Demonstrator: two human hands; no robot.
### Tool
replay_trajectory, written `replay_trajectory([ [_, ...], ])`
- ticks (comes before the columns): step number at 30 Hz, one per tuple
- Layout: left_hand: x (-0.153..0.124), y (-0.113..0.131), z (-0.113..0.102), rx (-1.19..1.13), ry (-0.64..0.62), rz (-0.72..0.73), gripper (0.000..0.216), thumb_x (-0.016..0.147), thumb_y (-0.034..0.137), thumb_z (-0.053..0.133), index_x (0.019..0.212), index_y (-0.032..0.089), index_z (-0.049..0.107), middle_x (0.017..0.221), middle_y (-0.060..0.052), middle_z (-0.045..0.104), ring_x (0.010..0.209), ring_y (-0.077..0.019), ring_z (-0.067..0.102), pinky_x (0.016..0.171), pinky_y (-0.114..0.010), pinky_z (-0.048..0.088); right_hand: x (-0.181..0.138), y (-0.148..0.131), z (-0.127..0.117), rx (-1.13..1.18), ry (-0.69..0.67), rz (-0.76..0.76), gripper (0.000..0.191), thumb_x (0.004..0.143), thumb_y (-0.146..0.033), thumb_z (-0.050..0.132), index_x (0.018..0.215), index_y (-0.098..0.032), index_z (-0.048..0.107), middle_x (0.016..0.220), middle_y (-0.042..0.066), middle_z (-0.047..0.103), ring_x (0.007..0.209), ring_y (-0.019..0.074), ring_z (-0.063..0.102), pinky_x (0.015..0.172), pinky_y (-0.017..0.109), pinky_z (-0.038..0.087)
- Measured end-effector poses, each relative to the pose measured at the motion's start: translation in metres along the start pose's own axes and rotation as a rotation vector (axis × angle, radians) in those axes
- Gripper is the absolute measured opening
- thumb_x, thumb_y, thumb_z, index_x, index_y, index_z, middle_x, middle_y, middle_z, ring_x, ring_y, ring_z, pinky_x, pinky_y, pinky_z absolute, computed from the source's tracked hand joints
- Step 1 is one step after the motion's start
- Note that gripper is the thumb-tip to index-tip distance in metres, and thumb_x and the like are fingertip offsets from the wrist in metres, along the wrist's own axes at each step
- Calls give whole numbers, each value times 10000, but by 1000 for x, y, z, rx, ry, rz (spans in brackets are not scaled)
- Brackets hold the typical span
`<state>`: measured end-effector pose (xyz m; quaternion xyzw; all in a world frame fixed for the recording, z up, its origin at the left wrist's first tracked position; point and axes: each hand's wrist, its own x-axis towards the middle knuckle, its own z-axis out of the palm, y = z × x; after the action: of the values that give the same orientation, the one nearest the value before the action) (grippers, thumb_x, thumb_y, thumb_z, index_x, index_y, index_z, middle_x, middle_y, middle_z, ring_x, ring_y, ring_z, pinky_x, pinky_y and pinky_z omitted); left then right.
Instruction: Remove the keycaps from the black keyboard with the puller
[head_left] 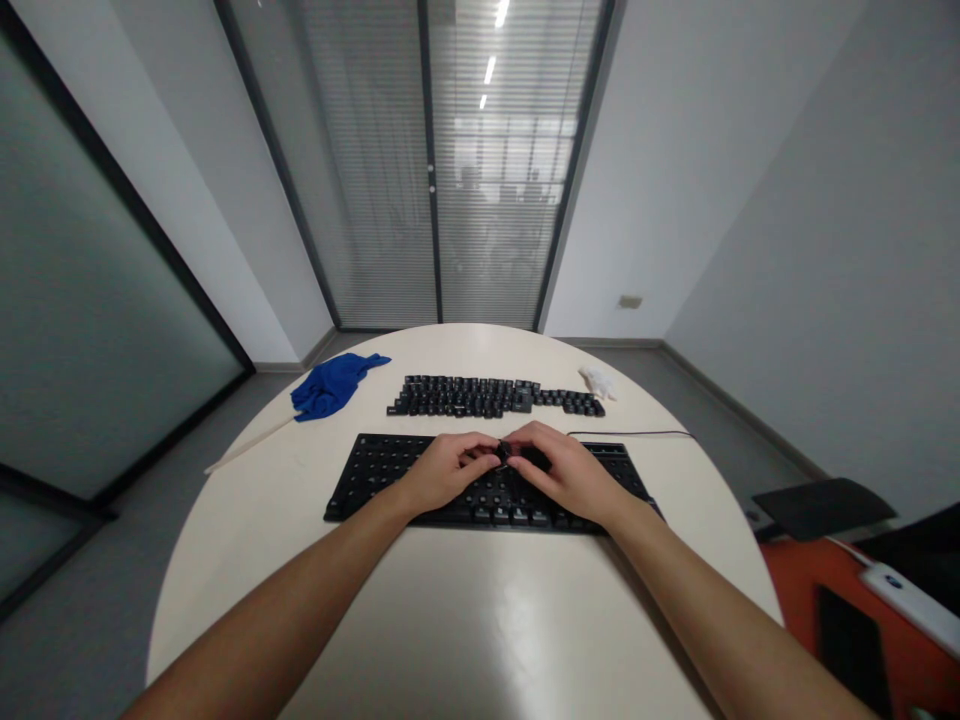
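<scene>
A black keyboard (375,478) lies on the round white table (450,620), several of its keys taken off. Both hands rest over its middle. My left hand (446,470) and my right hand (570,472) are closed in a pinch and meet around a small black keycap (504,452) held between their fingertips. Behind the keyboard, loose black keycaps (487,396) are laid out in rows.
A crumpled blue cloth (334,385) lies at the back left, with a thin pale stick (247,445) beside it. A white crumpled wipe (598,380) sits at the back right. The keyboard cable (637,434) runs right. An orange surface (862,620) with dark items stands lower right.
</scene>
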<state>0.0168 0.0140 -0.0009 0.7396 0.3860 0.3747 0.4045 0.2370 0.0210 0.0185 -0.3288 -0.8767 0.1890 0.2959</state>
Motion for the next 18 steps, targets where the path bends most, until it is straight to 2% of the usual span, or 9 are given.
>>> replay_trajectory([
  [2,0,0,0,13,13,15,231,894,286,592,1040,140,696,976,-67,746,821,-170,685,729,-263,545,0,-4,3,-29,-4,27,220,963,-311,497,1136,-208,587,1047,101,670,944,218,640,849,357,518],
  [7,0,-5,0,-21,57,-32,231,838,321,677,982,141,701,874,-47,746,733,-153,679,691,-252,532,1,-11,9,-98,-29,89,260,987,-301,434,1196,-184,535,1062,101,695,939,218,667,839,338,511],
  [10,1,-6,1,-78,37,-92,274,784,347,739,946,135,679,802,-35,734,696,-151,670,665,-249,511,2,-11,11,-161,-34,99,270,999,-290,408,1215,-187,535,1077,94,705,955,217,677,837,328,501],
  [18,3,-6,3,-98,-40,-196,211,802,333,700,821,144,609,680,6,701,606,-123,618,559,-208,389,3,-12,19,-427,-77,162,237,998,-270,399,1136,-184,572,972,100,742,842,228,710,707,295,493],
])
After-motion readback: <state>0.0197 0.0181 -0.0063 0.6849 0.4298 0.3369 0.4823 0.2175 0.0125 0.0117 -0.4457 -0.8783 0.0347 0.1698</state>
